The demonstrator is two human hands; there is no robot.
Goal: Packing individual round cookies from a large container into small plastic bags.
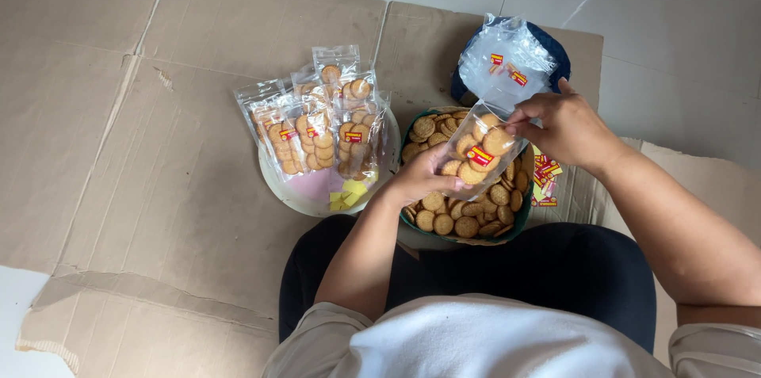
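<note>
Left hand (420, 178) cupped under a small clear bag (481, 150), closed on its bottom to keep it steady above the green bowl (519, 223) of round biscuits (468, 215). Right hand (559, 126) pinching the bag's top edge, fingers closed on it (mouth held open, it seems). Bag half full of brown biscuits, with a red and yellow sticker on the front. Filled bags (317, 128) stacked on a pale plate (297, 200) to the left, out of the way. Spare empty bags (507, 61) behind, on cardboard (158, 188).

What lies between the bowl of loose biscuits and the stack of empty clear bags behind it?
In the head view, the right hand and the top of the partly filled pouch it holds lie between the bowl and the empty bags.
</note>
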